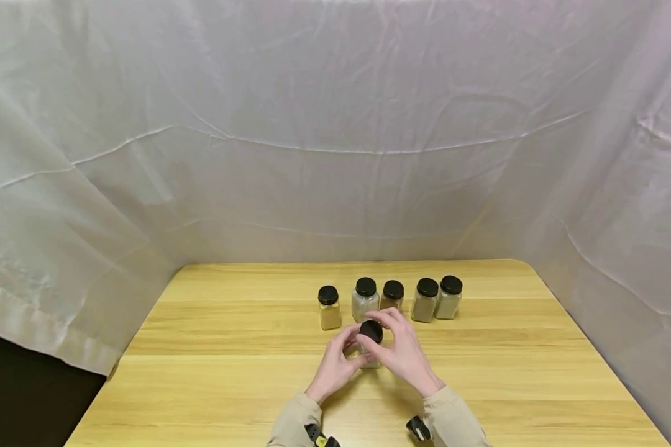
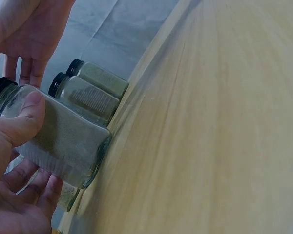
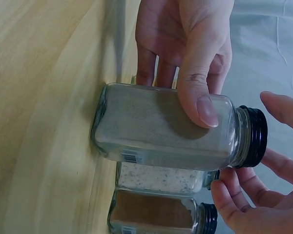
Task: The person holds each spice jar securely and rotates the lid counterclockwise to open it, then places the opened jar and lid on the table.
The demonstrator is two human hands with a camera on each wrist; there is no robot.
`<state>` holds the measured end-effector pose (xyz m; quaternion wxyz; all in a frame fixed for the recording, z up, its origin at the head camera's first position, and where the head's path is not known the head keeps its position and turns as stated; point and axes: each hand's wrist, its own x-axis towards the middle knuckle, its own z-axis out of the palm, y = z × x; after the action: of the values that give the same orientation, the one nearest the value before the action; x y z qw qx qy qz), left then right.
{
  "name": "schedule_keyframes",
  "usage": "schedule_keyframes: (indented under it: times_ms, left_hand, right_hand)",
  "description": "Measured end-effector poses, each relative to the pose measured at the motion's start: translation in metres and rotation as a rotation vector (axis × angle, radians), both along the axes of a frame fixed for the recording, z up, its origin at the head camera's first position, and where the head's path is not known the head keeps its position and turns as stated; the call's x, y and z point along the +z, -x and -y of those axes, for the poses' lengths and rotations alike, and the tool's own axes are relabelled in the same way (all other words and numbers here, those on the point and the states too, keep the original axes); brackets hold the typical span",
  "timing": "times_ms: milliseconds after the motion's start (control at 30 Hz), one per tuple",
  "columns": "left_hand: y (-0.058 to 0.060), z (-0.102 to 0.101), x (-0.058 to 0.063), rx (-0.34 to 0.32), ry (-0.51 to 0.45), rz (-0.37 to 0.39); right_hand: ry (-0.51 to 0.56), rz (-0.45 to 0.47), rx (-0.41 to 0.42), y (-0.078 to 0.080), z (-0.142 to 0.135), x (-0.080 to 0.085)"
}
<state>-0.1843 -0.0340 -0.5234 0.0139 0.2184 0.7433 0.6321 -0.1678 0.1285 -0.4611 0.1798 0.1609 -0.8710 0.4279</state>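
Held by the left hand [image 1: 334,366], the jar [image 1: 371,331] stood upright on the table [image 1: 218,391] in the head view, in front of five other jars [image 1: 366,304]; the right hand [image 1: 404,355] arched around its top. The left wrist view showed the left thumb [image 2: 31,113] against the jar's side. In the right wrist view, the right hand's spread fingers [image 3: 234,207] flanked the black lid [image 3: 256,137], gripping nothing.

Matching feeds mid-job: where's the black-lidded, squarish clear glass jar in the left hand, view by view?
Head: the black-lidded, squarish clear glass jar is below centre, slightly right.
Left wrist: the jar is at the left, about mid-height.
Right wrist: the jar is near centre, lying across the picture.
Shared landmark: the left hand, gripping the jar in all three.
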Motion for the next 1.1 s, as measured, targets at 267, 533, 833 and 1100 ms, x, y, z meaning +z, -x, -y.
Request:
schedule_keyframes:
  times_ms: [267,533,833,1100]
  left_hand:
    - [0.0002,-0.0002,0.0016,0.002,0.003,-0.012]
    - [0.0009,-0.0003,0.0008,-0.003,-0.002,-0.010]
    - [0.0005,0.0004,-0.0008,-0.006,0.013,-0.018]
    - [0.0002,0.0001,-0.0013,-0.001,-0.005,-0.011]
  right_hand:
    - [-0.001,-0.002,0.004,0.0012,0.0007,0.0002]
    - [0.003,0.011,0.021,0.0009,-0.0001,0.0001]
    - [-0.002,0.007,0.030,0.0002,0.0000,-0.0008]
    - [-0.021,0.013,-0.018,0.0019,0.0014,-0.0006]
